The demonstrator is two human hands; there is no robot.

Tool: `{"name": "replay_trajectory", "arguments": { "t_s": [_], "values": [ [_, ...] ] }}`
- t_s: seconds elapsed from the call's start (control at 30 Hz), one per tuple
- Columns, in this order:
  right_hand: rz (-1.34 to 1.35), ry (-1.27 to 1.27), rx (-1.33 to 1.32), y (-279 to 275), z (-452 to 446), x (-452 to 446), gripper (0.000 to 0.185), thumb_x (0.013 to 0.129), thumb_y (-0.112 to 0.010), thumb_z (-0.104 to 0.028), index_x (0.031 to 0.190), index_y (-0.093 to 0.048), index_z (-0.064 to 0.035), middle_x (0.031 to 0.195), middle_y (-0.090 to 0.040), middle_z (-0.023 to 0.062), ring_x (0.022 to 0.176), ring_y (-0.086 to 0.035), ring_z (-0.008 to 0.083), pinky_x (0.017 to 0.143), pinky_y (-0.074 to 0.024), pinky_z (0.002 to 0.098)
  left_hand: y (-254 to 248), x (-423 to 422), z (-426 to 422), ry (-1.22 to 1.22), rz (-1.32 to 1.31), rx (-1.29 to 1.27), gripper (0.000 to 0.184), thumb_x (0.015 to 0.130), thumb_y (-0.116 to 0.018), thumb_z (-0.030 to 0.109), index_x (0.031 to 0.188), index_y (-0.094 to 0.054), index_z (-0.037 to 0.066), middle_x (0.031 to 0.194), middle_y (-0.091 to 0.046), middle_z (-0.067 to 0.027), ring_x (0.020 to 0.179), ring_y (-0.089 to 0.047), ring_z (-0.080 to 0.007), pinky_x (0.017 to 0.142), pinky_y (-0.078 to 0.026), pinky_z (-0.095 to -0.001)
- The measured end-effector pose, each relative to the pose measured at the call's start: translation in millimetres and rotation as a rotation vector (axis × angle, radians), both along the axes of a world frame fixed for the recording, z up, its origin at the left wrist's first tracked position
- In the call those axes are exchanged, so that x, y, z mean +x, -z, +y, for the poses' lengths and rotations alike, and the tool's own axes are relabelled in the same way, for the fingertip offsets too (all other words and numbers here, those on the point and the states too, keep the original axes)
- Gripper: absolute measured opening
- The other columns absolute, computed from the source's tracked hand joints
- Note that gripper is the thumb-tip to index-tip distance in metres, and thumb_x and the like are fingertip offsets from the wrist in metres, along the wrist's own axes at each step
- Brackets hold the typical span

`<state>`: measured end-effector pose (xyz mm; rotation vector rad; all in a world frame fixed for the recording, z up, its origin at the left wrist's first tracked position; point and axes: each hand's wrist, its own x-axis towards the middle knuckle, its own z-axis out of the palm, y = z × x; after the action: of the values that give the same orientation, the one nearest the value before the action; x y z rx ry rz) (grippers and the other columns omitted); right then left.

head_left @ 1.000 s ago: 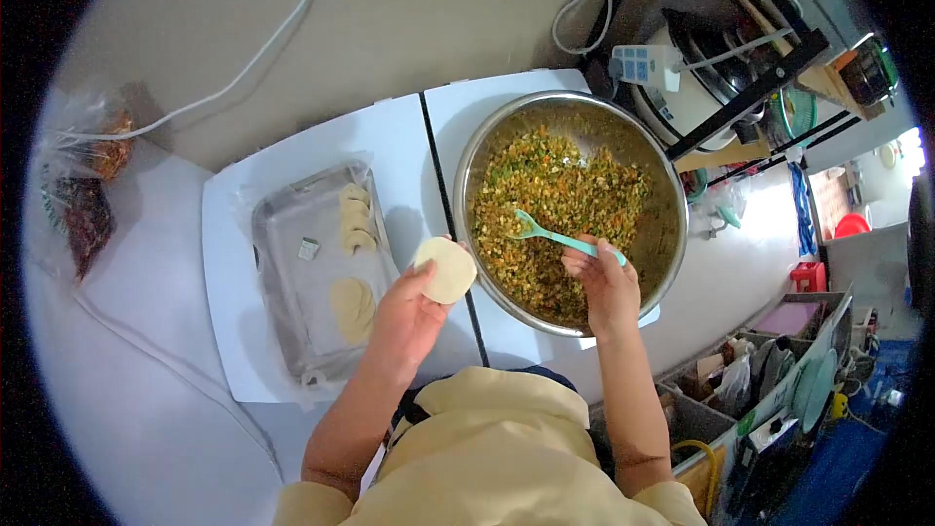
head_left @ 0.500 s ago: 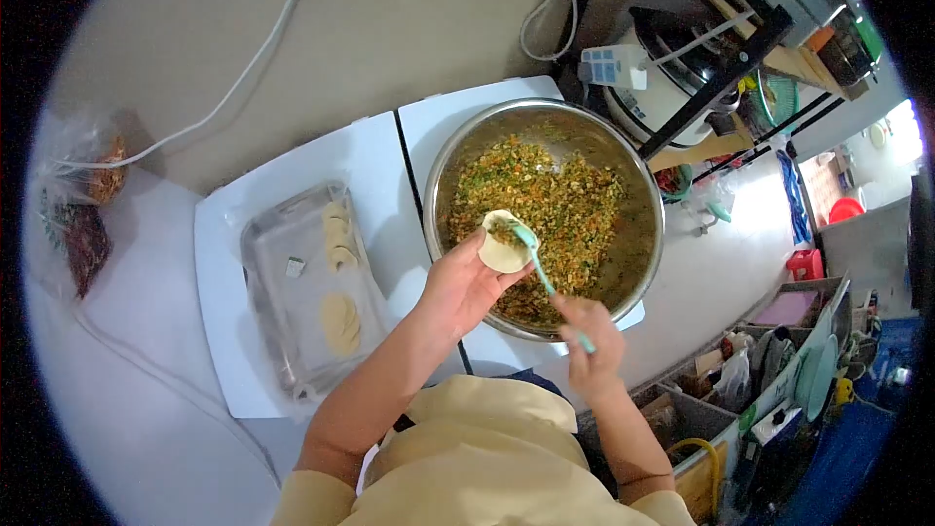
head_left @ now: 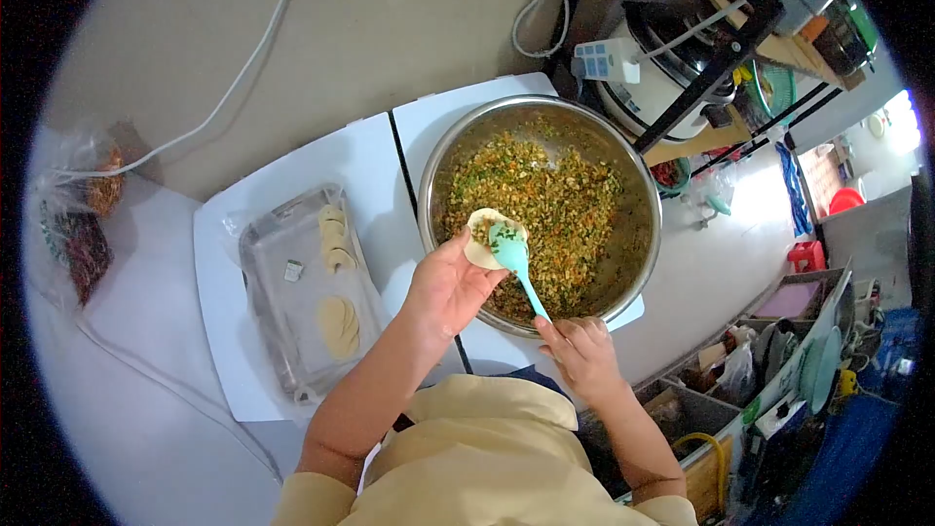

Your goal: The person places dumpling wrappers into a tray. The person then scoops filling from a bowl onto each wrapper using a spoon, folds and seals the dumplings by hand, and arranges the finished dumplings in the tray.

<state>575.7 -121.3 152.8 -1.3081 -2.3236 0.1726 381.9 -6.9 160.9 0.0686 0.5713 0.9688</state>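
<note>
A round, pale dumpling wrapper (head_left: 479, 251) rests on the fingers of my left hand (head_left: 450, 284), which grips its edge over the near-left part of the bowl. My right hand (head_left: 581, 356) is closed around the handle of a light turquoise spoon (head_left: 511, 255). Its bowl lies over the wrapper, with bits of green and orange chopped filling around it. Below both hands stands a large steel bowl (head_left: 651, 268) holding a mass of chopped filling (head_left: 560, 200).
Left of the bowl, a clear plastic tray (head_left: 273, 331) holds folded dumplings (head_left: 333, 234), a stack of wrappers (head_left: 338, 326) and a small packet (head_left: 293, 271). A black-framed rack with a white cooker (head_left: 633, 97) stands at back right. Crates (head_left: 696, 419) line the right side.
The spoon has turned so its bowl now faces up over the wrapper, and my right hand has shifted slightly down and left along with its handle. The wrapper has moved a little left.
</note>
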Motion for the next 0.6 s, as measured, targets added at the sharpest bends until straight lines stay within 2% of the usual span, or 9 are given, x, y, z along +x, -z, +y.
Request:
{"name": "replay_trajectory", "arguments": {
  "t_s": [0.1,0.3,0.37,0.4,0.43,0.5,0.53,0.57,0.6],
  "values": [
    [-0.012,0.000,-0.002,-2.6,-4.5,2.0,0.049,0.077,-0.060,-0.015,0.125,-0.052,-0.0104,0.096,-0.054,0.0040,0.084,-0.052,0.0204,0.071,-0.0429,0.0356,4.0,-1.0,0.2,-0.009,-0.042,0.015,0.036,0.097,-0.037,0.022,0.123,-0.042,-0.001,0.125,-0.049,-0.0180,0.117,-0.047,-0.0297,0.103,-0.036,-0.0434],
    [0.002,0.045,-0.095,-14.2,-20.0,10.7,0.046,0.076,-0.061,-0.010,0.122,-0.054,-0.0085,0.099,-0.057,0.0090,0.087,-0.054,0.0283,0.069,-0.0445,0.0403,8.4,-3.8,4.1,-0.049,-0.051,0.011,0.036,0.097,-0.038,0.021,0.124,-0.041,-0.003,0.124,-0.050,-0.0172,0.117,-0.048,-0.0287,0.102,-0.038,-0.0409],
    [0.375,0.291,-0.113,-17.9,-24.6,11.5,0.043,0.076,-0.060,-0.005,0.119,-0.056,-0.0073,0.099,-0.058,0.0120,0.087,-0.054,0.0325,0.071,-0.0441,0.0406,11.9,-4.8,5.4,-0.080,-0.089,-0.018,0.036,0.097,-0.038,0.020,0.123,-0.041,-0.004,0.125,-0.048,-0.0185,0.117,-0.048,-0.0299,0.102,-0.039,-0.0408],
    [0.458,0.326,-0.123,-20.9,-23.5,14.1,0.044,0.074,-0.062,-0.003,0.118,-0.057,-0.0083,0.098,-0.058,0.0123,0.086,-0.053,0.0327,0.073,-0.0435,0.0386,12.3,-5.7,4.8,-0.077,-0.089,-0.019,0.036,0.097,-0.038,0.020,0.123,-0.041,-0.004,0.125,-0.048,-0.0185,0.117,-0.048,-0.0299,0.102,-0.039,-0.0408],
    [0.458,0.331,-0.121,-27.4,-19.4,15.9,0.044,0.074,-0.062,-0.003,0.118,-0.057,-0.0083,0.098,-0.058,0.0123,0.086,-0.053,0.0327,0.073,-0.0435,0.0386,11.3,-6.0,4.2,-0.067,-0.089,-0.047,0.036,0.097,-0.037,0.020,0.124,-0.041,-0.004,0.126,-0.047,-0.0193,0.117,-0.047,-0.0314,0.102,-0.040,-0.0412],
    [0.254,0.333,-0.232,-36.4,-11.7,19.6,0.042,0.075,-0.062,-0.005,0.117,-0.058,-0.0076,0.097,-0.057,0.0124,0.085,-0.053,0.0327,0.074,-0.0431,0.0377,9.8,-6.6,2.6,-0.052,-0.089,-0.074,0.037,0.097,-0.037,0.021,0.124,-0.040,-0.004,0.127,-0.045,-0.0201,0.118,-0.047,-0.0330,0.102,-0.040,-0.0415],
    [0.175,0.302,-0.205,-29.7,-8.4,20.1,0.035,0.078,-0.061,-0.011,0.112,-0.059,-0.0062,0.092,-0.056,0.0113,0.083,-0.052,0.0307,0.072,-0.0425,0.0370,9.2,-6.9,1.0,-0.012,-0.070,-0.038,0.038,0.097,-0.037,0.020,0.125,-0.039,-0.004,0.128,-0.045,-0.0207,0.118,-0.046,-0.0344,0.101,-0.040,-0.0415],
    [0.175,0.309,-0.203,-25.7,-7.0,19.3,0.035,0.078,-0.061,-0.011,0.112,-0.059,-0.0062,0.092,-0.056,0.0113,0.083,-0.052,0.0307,0.072,-0.0425,0.0370,8.2,-6.7,-0.7,0.029,-0.051,-0.002,0.039,0.097,-0.037,0.020,0.126,-0.038,-0.004,0.129,-0.044,-0.0212,0.119,-0.045,-0.0358,0.101,-0.041,-0.0415],
    [0.062,0.269,-0.241,-22.7,-5.7,16.7,0.033,0.078,-0.061,-0.013,0.110,-0.060,-0.0056,0.090,-0.054,0.0108,0.082,-0.051,0.0300,0.071,-0.0422,0.0374,6.1,-6.3,-2.8,0.034,-0.053,-0.001,0.039,0.097,-0.037,0.020,0.126,-0.038,-0.004,0.129,-0.044,-0.0212,0.119,-0.045,-0.0358,0.101,-0.041,-0.0415]
  ]
}}
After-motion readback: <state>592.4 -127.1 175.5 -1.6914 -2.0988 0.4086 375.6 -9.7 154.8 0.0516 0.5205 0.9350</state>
